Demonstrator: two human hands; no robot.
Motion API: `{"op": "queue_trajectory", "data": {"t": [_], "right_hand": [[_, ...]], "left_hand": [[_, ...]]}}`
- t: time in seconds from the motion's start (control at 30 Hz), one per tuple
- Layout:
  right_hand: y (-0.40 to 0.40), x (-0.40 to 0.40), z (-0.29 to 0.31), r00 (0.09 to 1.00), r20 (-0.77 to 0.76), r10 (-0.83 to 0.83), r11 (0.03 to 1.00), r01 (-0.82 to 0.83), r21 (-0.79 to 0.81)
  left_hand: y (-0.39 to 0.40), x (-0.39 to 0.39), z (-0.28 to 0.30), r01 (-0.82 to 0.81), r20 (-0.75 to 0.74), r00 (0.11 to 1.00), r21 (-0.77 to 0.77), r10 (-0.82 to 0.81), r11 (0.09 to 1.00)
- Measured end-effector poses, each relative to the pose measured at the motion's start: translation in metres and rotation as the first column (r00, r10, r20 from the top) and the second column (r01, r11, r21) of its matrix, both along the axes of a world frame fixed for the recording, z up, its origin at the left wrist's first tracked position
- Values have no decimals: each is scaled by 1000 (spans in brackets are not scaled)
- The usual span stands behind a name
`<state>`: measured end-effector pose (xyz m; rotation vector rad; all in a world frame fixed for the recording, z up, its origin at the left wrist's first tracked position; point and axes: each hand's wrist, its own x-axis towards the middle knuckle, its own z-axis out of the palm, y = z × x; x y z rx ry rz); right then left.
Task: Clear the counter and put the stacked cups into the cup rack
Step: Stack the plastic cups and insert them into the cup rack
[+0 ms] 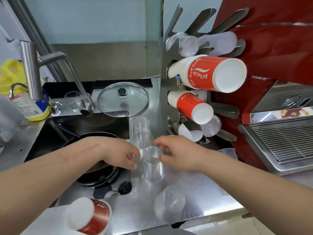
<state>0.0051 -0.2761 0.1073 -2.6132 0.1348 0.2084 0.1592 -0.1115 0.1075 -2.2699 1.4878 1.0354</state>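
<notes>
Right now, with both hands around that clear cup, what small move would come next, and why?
Probably close both hands, left hand and right hand, on the upside-down clear cup and lift it. Fingers sit on either side of its top, and the cup rack stands just behind.

The wall [94, 19] behind the sink was pale blue-green, with a steel splashback [101, 63] below it. A brushed steel counter [145, 209] ran around a dark sink basin [84, 122], under a tall steel faucet [32, 70]. At the right stood a glossy red machine [279, 39] with a wire grille [284, 143].
</notes>
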Motion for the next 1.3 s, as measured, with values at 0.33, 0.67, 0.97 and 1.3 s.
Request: {"op": "queue_trajectory", "data": {"t": [0.33, 0.67, 0.97, 1.3], "right_hand": [[-53, -49, 45, 971, -213, 107, 986, -132, -102], [-109, -147, 25, 973, -182, -142, 988, 127, -92], [-108, -231, -80, 743, 6, -670, 729, 656, 196], [-122, -209, -145, 628, -69, -775, 610, 772, 178]], "left_hand": [[-56, -64, 87, 250, 164, 956, -25, -243, 968], [-145, -140, 58, 477, 142, 877, -143, -459, 867], [-203, -187, -16, 607, 256, 792, -229, -555, 761], [-228, -192, -82, 634, 355, 763, -245, -540, 734]]}}
